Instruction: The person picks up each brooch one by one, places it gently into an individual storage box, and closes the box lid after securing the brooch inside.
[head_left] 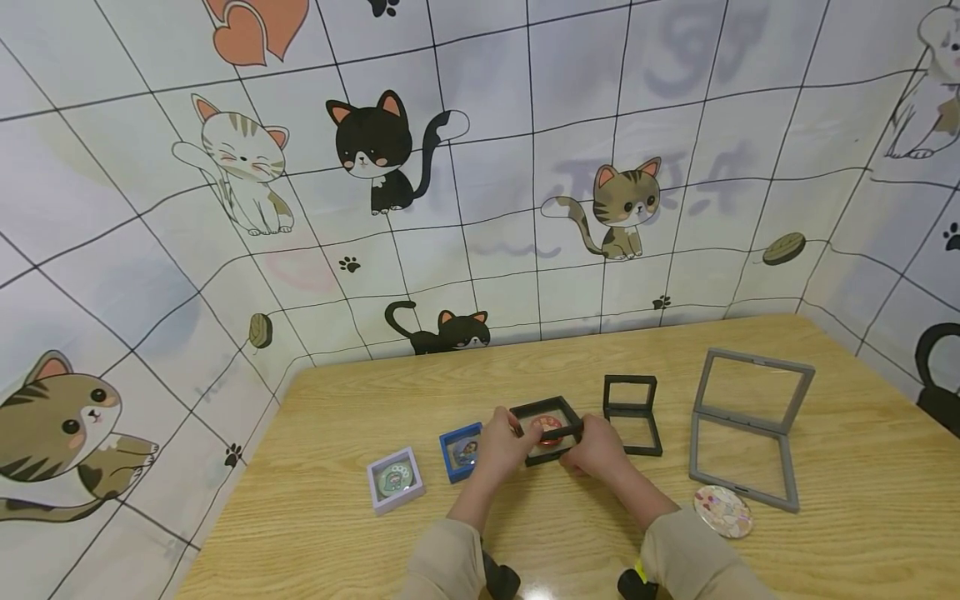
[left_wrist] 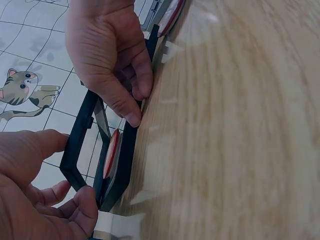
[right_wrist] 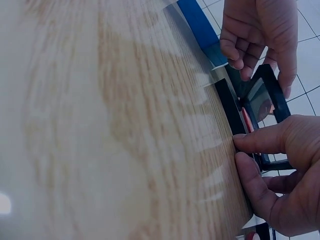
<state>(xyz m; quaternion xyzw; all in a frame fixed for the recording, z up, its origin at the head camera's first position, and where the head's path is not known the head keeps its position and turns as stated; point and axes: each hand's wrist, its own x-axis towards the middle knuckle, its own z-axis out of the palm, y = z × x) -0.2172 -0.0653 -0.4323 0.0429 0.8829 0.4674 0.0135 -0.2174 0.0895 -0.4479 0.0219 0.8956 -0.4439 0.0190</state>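
Both hands are at a black hinged display frame (head_left: pixel 545 454), whose two halves stand partly apart in a V. A round red badge (head_left: pixel 548 428) lies between the halves, against the lower one, as the left wrist view shows (left_wrist: pixel 112 154). My left hand (head_left: pixel 504 444) pinches the raised upper half at its left end, thumb on one side and fingers on the other. At the right end, my right hand (head_left: pixel 597 448) grips the lower half, its thumb and index finger at the edge near the wooden tabletop in the right wrist view.
Left of the hands lie a blue frame (head_left: pixel 447 461) with a picture badge and a lilac frame (head_left: pixel 381 504) with a green badge. To the right stand a small black frame (head_left: pixel 632 409) and a large grey frame (head_left: pixel 738 424), both unfolded, with a patterned round disc (head_left: pixel 723 511) in front.
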